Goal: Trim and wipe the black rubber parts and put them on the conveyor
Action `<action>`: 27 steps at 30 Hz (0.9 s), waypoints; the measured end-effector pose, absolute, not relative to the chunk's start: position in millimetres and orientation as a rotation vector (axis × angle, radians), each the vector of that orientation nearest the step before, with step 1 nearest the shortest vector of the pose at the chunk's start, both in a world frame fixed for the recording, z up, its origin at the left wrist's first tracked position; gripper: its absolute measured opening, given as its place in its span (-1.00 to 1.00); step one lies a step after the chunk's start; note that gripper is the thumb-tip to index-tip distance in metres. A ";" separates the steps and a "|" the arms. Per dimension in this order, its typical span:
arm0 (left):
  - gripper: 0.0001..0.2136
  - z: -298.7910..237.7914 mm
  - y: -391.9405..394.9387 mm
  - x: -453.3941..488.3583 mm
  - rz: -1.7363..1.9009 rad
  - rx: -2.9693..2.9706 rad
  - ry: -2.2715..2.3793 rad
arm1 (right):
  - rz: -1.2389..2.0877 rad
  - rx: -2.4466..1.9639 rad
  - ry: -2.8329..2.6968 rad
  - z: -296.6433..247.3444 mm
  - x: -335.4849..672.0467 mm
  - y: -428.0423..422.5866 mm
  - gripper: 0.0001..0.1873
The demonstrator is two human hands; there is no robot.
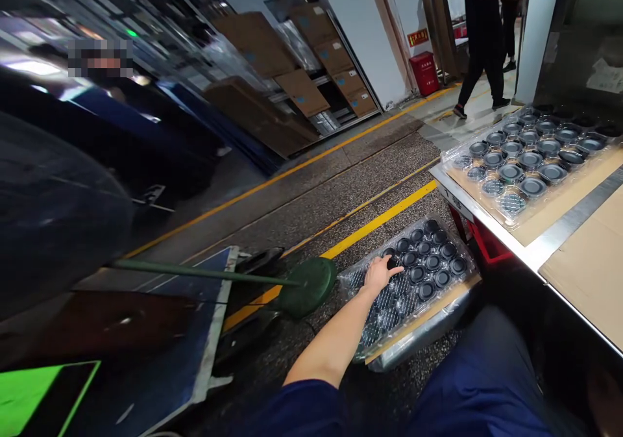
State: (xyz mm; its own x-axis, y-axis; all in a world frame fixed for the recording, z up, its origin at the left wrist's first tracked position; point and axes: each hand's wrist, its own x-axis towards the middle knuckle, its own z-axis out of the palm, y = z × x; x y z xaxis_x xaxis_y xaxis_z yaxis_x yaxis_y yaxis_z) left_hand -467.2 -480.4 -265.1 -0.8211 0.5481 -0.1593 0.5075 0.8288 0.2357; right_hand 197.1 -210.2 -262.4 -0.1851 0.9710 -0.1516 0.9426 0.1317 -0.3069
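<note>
My left hand [381, 273] reaches down over a clear plastic tray [372, 343] that holds several round black cup-like parts [433, 262] in its cells. The thumb stands apart from the fingers. The fingertips are at a black part in the back row, and I see nothing lifted in the hand. Where the hand and forearm lie, cells on the left side of the tray show a shiny criss-cross pattern. The tray rests on a cardboard sheet [423, 317] atop a low, wrapped stack beside my knee. My right hand is out of view.
On the metal-edged table [516, 237] at right sits another clear tray with black parts [529, 159]. A green round base with a pole [307, 284] stands left of the low stack. A blue cart [195, 359], cardboard boxes [304, 93] and a walking person [481, 34] are farther off.
</note>
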 end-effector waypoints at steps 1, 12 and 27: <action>-0.22 -266.2 -479.7 -464.9 0.268 0.829 2.798 | 0.540 -2.021 -2.282 -264.8 199.9 -206.7 -0.73; -0.29 -267.1 -488.7 -429.5 0.335 1.074 2.797 | 0.675 -2.148 -2.086 -264.5 198.2 -209.2 -0.60; -0.31 -266.4 -498.7 -375.3 0.405 1.007 2.770 | 0.682 -2.119 -2.140 -252.5 193.8 -212.3 -0.50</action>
